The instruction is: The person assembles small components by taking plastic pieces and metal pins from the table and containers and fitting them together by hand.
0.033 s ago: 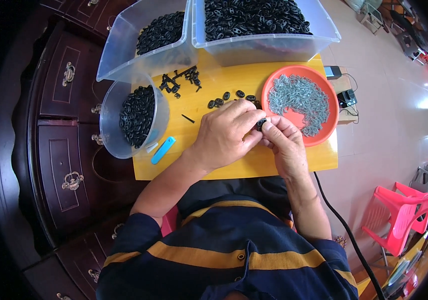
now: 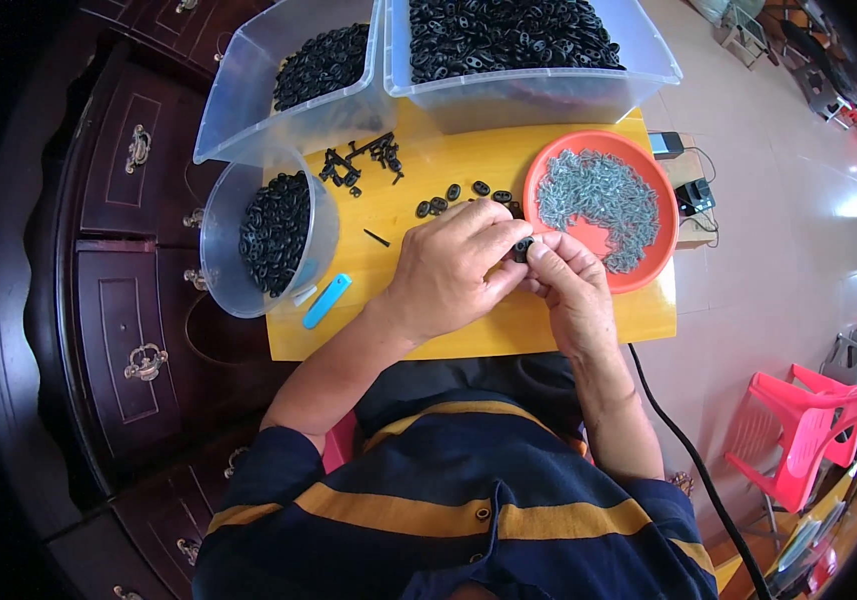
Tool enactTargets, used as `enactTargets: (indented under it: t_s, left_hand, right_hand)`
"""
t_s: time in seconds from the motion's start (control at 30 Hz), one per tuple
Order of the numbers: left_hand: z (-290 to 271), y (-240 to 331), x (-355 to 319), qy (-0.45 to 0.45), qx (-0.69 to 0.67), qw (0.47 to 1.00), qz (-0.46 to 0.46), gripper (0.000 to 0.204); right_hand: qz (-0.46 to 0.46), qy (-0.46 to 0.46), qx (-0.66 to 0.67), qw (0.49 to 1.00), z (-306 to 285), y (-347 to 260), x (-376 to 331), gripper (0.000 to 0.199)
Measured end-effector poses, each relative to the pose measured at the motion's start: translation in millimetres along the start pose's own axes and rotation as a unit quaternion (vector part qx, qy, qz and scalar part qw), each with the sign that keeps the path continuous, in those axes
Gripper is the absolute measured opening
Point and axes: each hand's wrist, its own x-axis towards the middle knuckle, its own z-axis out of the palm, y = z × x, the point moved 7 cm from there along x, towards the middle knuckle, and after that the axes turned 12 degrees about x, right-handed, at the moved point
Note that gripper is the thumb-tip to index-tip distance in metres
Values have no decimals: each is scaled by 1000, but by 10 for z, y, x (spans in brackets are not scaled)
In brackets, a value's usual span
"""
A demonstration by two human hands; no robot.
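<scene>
A small black part (image 2: pixel 523 250) sits between the two hands, just above the desk (image 2: pixel 389 340) and near the orange-red dish. The step in hand appears to be close two-handed work on this single piece. The fingers of the left hand (image 2: pixel 457 265) pinch it from the left side, and the right hand (image 2: pixel 574 285) pinches it from the right with thumb and forefinger; the contact on its underside is hidden. The next move seems to call for a firm, steady pinch and fine fingertip control, as the part is tiny.

Beyond the knuckles lie loose black ovals (image 2: pixel 454 191). The orange-red dish (image 2: pixel 665 230) holds a heap of small shiny pieces (image 2: pixel 597 185). To the left are a blue stick-like tool (image 2: pixel 328 301), a thin black sliver (image 2: pixel 377 238) and black scraps (image 2: pixel 386 152), beside a round clear tub (image 2: pixel 325 230) of black pieces. Two clear bins stand at the far edge.

Dark wooden drawers (image 2: pixel 121 340) line the left; a pink chair (image 2: pixel 799 455) stands on the tiled floor (image 2: pixel 729 330) at right.
</scene>
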Motion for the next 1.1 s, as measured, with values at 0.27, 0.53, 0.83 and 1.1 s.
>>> enactTargets:
  t_s: [0.27,0.53,0.83,1.1]
  left_hand:
    - [-23,-17,22,-16,-75,996,-35,39]
    - [1,-27,33,-20,-84,996,-29,38]
    - [22,-37,45,-28,-100,994,-36,36]
    - [37,-62,44,-32,-119,992,-42,37]
  right_hand:
    - [4,0,41,999,35,-28,-25,14]
    - [-16,-3,11,1000,-15,-29,-17,13]
    - [-31,9,-9,999,11,-63,-23,14]
    - [-62,2,-34,997,18,-86,-26,14]
